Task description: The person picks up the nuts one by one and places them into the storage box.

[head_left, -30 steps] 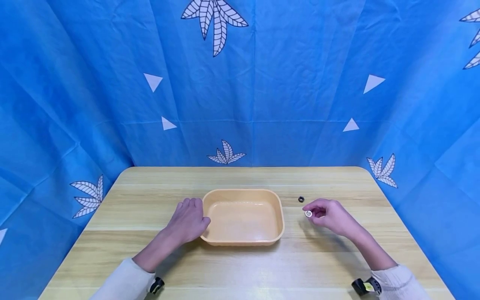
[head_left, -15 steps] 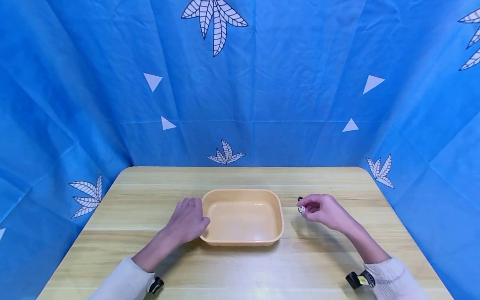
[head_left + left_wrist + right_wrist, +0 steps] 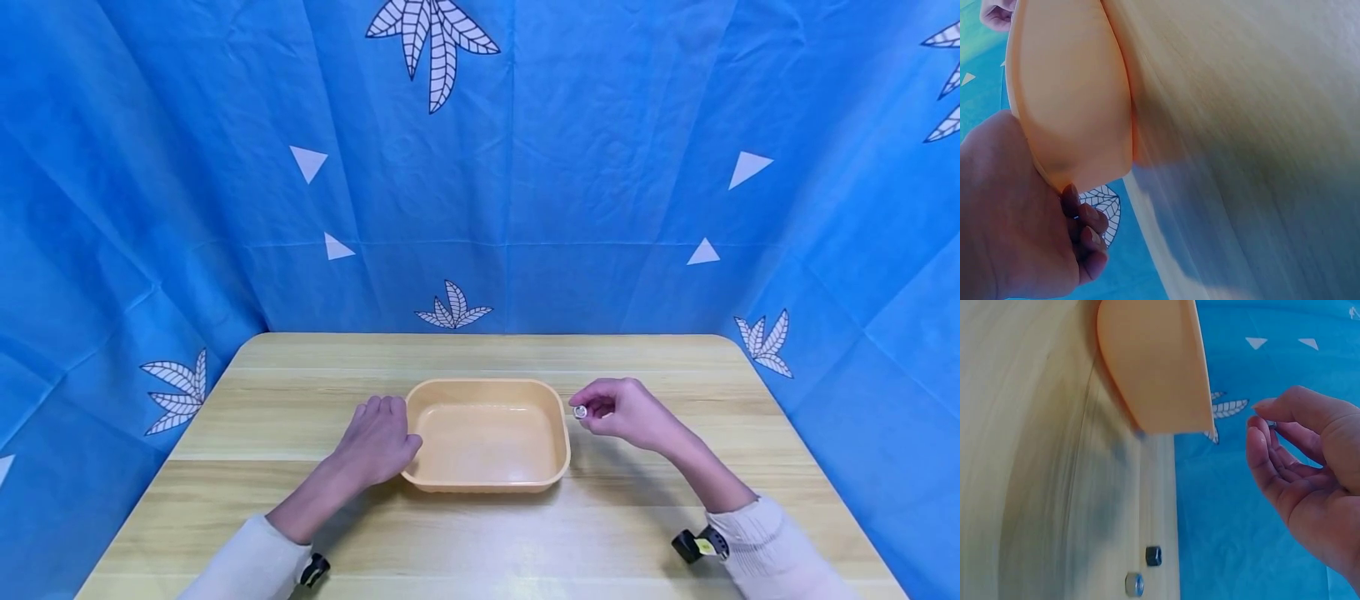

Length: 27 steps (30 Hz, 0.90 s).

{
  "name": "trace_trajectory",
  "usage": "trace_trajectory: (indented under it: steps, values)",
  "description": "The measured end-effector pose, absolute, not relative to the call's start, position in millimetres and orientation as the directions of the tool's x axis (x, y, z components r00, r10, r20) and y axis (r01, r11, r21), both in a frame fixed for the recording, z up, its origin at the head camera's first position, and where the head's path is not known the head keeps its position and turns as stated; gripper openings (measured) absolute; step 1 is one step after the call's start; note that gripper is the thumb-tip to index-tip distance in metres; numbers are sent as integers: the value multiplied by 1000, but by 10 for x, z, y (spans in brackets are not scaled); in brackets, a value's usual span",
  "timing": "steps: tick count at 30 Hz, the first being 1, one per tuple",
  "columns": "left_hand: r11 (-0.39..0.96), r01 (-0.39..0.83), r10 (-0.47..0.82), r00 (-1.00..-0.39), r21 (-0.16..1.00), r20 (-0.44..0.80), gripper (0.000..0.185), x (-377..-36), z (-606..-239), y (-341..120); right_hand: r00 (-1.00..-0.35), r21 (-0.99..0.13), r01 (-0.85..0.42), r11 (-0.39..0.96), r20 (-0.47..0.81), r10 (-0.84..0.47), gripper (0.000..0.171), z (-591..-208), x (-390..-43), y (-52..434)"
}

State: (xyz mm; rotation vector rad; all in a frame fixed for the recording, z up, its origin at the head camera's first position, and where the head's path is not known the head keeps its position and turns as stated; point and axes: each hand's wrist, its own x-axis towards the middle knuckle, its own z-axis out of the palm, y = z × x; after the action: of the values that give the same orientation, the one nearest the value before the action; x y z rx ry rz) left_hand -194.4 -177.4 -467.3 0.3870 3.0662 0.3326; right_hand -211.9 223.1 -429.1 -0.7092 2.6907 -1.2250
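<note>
An orange plastic tray (image 3: pixel 486 384) sits mid-table; its inside shows nothing. My left hand (image 3: pixel 378 443) lies palm down against the tray's left wall, thumb at the rim; the left wrist view shows its fingertips (image 3: pixel 1087 224) beside the tray (image 3: pixel 1066 94). My right hand (image 3: pixel 584 410) hovers just outside the tray's right rim and pinches a small silver round piece (image 3: pixel 579 412) between thumb and forefinger. In the right wrist view the piece (image 3: pixel 1271 424) barely shows in the right hand (image 3: pixel 1260 426), beyond the tray (image 3: pixel 1154 362).
A black nut (image 3: pixel 1153 555) and a silver nut (image 3: pixel 1134 584) lie on the wooden table (image 3: pixel 525 533), right of the tray; my right hand hides them in the head view. Blue patterned cloth (image 3: pixel 600 167) walls the back and both sides.
My right hand has carried the silver piece left and slightly up, from beside the black nut to the tray's right rim. The left hand and the tray have stayed still.
</note>
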Motion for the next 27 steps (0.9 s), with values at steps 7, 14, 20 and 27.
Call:
trace_trajectory:
  steps: [7,14,20,27]
  values:
    - [946,235,244,-970,223,-11,27,-1947,-4666,-1778,-863,-740,-392,546,90,-498,27,-4254,-2176,2063]
    - [945,231,241,-971,230,-12,25,-1930,-4642,-1771,-850,-762,-389,517,81,-520,27,-4252,-2198,1915]
    - [945,230,239,-971,231,-8,25,-1923,-4618,-1761,-824,-768,-425,478,109,-556,24,-4274,-2236,1807]
    - [946,238,244,-970,219,-3,26,-1931,-4646,-1766,-821,-782,-403,476,79,-565,26,-4312,-2301,1692]
